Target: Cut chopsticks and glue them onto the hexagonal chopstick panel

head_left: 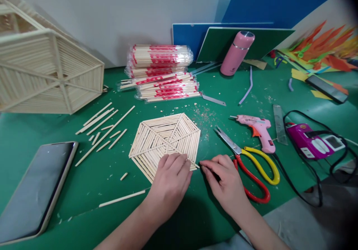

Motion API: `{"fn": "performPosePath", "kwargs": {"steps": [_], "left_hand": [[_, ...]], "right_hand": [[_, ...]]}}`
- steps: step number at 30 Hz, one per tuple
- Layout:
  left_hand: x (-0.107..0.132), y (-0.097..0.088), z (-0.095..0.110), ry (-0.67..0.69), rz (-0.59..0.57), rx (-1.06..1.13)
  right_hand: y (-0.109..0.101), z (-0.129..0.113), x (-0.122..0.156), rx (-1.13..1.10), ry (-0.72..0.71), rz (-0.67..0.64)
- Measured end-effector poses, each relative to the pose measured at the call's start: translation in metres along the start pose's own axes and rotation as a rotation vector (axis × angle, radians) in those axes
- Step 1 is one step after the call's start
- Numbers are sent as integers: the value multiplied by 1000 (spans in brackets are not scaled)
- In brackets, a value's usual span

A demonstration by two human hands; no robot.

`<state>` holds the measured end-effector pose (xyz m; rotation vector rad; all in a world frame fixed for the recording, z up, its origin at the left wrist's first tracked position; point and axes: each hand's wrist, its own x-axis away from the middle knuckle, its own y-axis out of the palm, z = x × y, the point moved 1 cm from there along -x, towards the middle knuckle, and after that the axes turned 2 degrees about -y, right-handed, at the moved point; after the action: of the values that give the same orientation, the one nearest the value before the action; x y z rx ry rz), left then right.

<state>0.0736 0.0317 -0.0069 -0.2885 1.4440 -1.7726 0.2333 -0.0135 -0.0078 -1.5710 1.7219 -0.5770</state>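
Observation:
A flat hexagon made of glued wooden sticks [165,138] lies on the green table [84,175]. My left hand [169,181] rests on its near edge, fingers pressed down together on the sticks. My right hand [223,183] is just to the right, fingers curled in a pinch on the end of a thin wooden stick [195,164] that runs to the hexagon's near right edge. Red and yellow scissors [248,162] lie right beside my right hand.
A pink glue gun [258,129], metal ruler [279,123] and purple device with black cable [310,144] lie right. Loose cut sticks [103,129] and a phone [33,190] lie left. Wrapped chopstick packs [159,73], a pink bottle [237,52] and a stick-built house [41,67] stand behind.

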Motion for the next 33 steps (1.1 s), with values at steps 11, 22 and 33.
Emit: {"fn": "performPosePath", "kwargs": {"steps": [11,22,33], "left_hand": [[1,1,0,-18,-47,13],[1,1,-1,-4,-36,-7],[0,1,0,7,-45,-21]], "right_hand": [[6,-1,-2,85,-33,-10],[8,-1,-3,105,-16,-1],[8,-2,-3,130,-17,-2]]}}
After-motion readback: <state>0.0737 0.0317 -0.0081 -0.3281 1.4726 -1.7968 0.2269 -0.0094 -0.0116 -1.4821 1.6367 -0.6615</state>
